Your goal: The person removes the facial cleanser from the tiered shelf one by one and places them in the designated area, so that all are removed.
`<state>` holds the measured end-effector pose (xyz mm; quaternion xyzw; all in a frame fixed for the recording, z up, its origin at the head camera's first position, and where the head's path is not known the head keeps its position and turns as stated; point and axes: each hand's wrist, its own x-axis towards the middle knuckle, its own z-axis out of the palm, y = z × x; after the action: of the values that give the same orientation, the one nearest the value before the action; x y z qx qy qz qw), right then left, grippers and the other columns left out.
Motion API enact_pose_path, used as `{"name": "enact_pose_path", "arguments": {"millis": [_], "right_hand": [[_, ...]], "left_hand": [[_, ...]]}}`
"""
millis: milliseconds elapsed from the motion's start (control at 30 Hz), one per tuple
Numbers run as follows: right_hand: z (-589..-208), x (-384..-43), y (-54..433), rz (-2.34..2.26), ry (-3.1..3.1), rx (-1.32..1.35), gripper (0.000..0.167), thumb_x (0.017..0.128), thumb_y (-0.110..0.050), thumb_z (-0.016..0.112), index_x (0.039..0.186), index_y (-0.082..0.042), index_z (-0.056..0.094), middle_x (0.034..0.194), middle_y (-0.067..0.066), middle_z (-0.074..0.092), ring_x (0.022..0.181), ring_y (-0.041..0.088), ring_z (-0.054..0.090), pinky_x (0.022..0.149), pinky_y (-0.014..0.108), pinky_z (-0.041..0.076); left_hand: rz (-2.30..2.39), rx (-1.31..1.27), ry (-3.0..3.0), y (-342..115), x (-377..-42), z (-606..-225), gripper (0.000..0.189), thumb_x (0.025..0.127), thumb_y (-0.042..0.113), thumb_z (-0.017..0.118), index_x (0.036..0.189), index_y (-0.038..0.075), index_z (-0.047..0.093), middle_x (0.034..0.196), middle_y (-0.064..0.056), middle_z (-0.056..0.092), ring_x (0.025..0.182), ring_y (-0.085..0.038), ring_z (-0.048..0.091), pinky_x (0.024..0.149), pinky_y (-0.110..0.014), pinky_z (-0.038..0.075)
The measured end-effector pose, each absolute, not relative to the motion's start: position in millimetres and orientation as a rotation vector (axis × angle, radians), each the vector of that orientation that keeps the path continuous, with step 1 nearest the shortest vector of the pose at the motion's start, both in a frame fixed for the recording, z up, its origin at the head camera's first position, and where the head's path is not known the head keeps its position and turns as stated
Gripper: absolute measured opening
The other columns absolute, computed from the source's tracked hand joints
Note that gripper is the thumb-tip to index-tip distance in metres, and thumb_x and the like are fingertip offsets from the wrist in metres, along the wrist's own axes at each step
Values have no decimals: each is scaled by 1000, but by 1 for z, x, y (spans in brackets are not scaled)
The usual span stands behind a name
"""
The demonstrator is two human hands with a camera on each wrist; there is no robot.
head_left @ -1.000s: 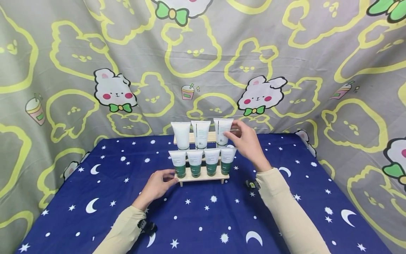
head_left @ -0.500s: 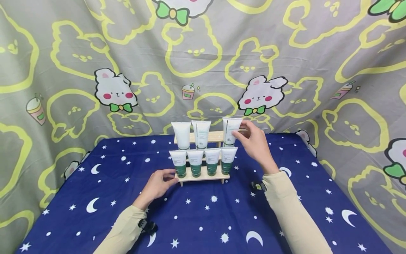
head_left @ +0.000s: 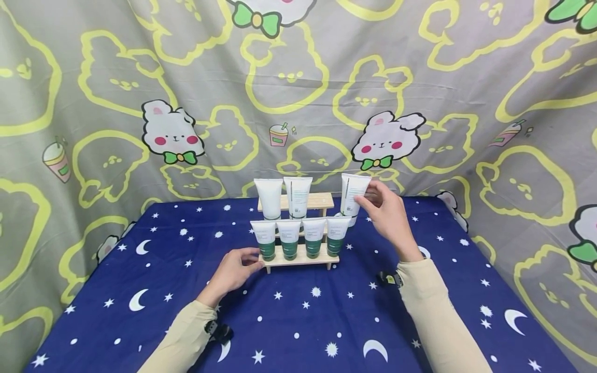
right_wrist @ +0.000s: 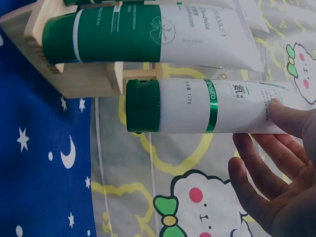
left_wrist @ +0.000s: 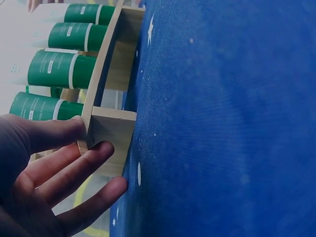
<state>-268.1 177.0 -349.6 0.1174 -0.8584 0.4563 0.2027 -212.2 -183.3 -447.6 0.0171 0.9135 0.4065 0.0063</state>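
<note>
My right hand (head_left: 389, 212) pinches a white squeeze tube (head_left: 353, 194) near its flat top end. In the right wrist view that tube (right_wrist: 182, 106) has a dark green cap and a green band, and hangs beside the rack, apart from it. My left hand (head_left: 233, 270) holds the left end of the wooden tiered rack (head_left: 298, 261). Seen from the left wrist, the thumb lies on the lower shelf (left_wrist: 96, 84) and the fingers are curled beneath its end. Two white tubes (head_left: 269, 198) stand on the upper tier, at left. Several green-and-white tubes (head_left: 289, 235) line the lower tier.
A dark blue cloth (head_left: 298, 331) with moons and stars covers the table. Behind it hangs a grey curtain (head_left: 317, 98) with rabbit drawings. Bare wood (head_left: 322, 199) shows at the right of the rack's upper tier.
My right hand has drawn the white tube rightward, off the right end of the upper tier and clear of the rack. The left hand has stayed at the rack's end.
</note>
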Motion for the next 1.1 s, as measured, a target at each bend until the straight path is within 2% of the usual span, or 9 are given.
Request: {"name": "enact_pose_path", "arguments": {"millis": [267,467,867,967,1100], "right_hand": [[-359,-267,186,1225,-2416,284,41,98,-23,72,131,-4,58,118,19,73,103,38,71,89,53,55],[-370,-266,192,1227,-2422,258,38,97,-20,72,126,-2,54,116,20,73,100,38,72,86,51,55],[-383,-266,197,1344,-2424,219,41,99,-17,69,128,1,47,114,24,72,96,36,73,71,31,61],[-387,-268,198,1417,-2402,190,42,99,-15,69,129,1,44,114,26,72,92,30,74,68,28,61],[-393,-272,198,1543,-2344,165,46,99,-14,69,131,4,42,115,30,70,84,11,71,67,28,61]], "left_hand": [[1273,53,2857,-184,-213,-449,38,92,17,77,127,4,71,101,-5,78,103,-25,71,94,-48,51],[1274,52,2857,-184,-213,-449,38,92,18,77,127,5,71,101,-5,78,103,-25,71,96,-49,51],[1281,55,2854,-184,-213,-448,37,92,17,77,126,4,71,100,-5,78,100,-24,72,93,-48,52],[1277,54,2852,-184,-213,-448,37,92,17,77,126,4,71,100,-5,78,99,-23,71,92,-47,52],[1278,52,2850,-184,-213,-449,37,92,17,77,126,4,71,101,-5,78,99,-23,71,91,-47,52]]}}
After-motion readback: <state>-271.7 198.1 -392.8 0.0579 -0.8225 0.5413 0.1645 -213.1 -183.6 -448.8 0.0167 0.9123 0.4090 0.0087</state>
